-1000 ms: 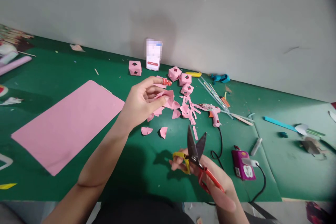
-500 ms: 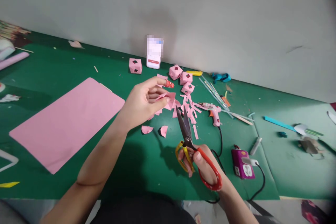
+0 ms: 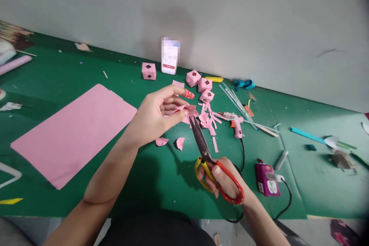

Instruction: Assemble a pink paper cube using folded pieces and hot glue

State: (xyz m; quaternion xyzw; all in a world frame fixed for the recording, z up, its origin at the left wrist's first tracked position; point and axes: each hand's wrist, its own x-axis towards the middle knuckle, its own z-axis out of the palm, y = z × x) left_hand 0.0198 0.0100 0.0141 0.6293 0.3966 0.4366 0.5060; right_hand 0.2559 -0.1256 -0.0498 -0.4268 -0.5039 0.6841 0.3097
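Observation:
Between thumb and fingers, my left hand (image 3: 161,113) pinches a small folded piece of pink paper (image 3: 189,110). Red tape wraps its index fingertip. My right hand (image 3: 223,178) grips scissors (image 3: 205,153) with one red and one yellow handle loop. The blades point up and left, nearly together, their tips at the lower edge of the pink paper. Below my left hand lie two curved pink scraps, one of them a rounded scrap (image 3: 180,143). Pink paper strips (image 3: 211,121) and petal-like pieces are heaped just beyond the scissors.
Pink folded paper shapes with diamond holes, one a box-like shape (image 3: 149,71), stand near a propped phone (image 3: 169,55). A pink sheet (image 3: 75,134) lies at left. Right are a glue gun (image 3: 236,125), clear sticks and a purple power socket (image 3: 266,179) with a black cord.
The scissor blades have closed from a wider gap, and their tips have moved slightly left to the pink paper. My left hand stays nearly in place, still pinching the paper.

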